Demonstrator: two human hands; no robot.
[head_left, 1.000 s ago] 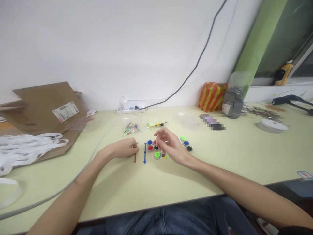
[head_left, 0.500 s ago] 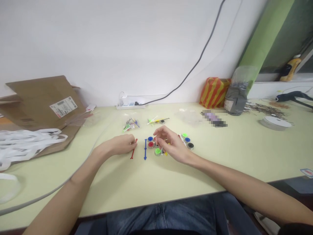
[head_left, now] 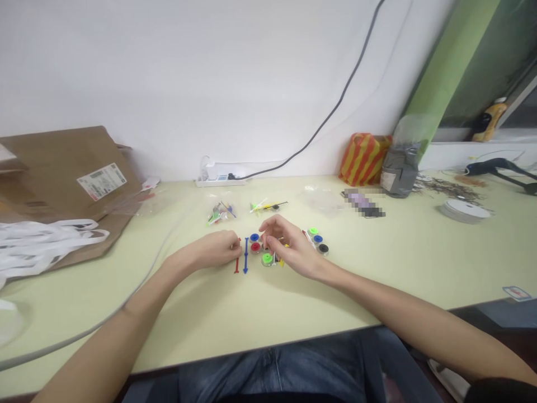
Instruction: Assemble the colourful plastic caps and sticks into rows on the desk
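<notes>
Grip check: you are holding your left hand (head_left: 216,249) curled beside a red rod (head_left: 236,264), your right hand (head_left: 291,246) over coloured discs (head_left: 267,259) (grasps hidden, cannot tell)

Count on worktop (head_left: 251,313): 1 left hand (head_left: 216,249), 1 right hand (head_left: 289,246). Discs, 7 in all: 2 green discs (head_left: 267,259), 2 blue discs (head_left: 254,237), 2 black discs (head_left: 323,249), one of these half hidden by the right hand, 1 red disc (head_left: 255,247). Sticks, 2: 1 red stick (head_left: 237,264), 1 blue stick (head_left: 245,257). Further back: 2 heaps of small parts (head_left: 220,213), 1 power strip (head_left: 220,182), 1 tape roll (head_left: 465,211), 1 striped bag (head_left: 364,159), 1 grey bag (head_left: 400,170). Off to the left, 1 carton (head_left: 62,184)
</notes>
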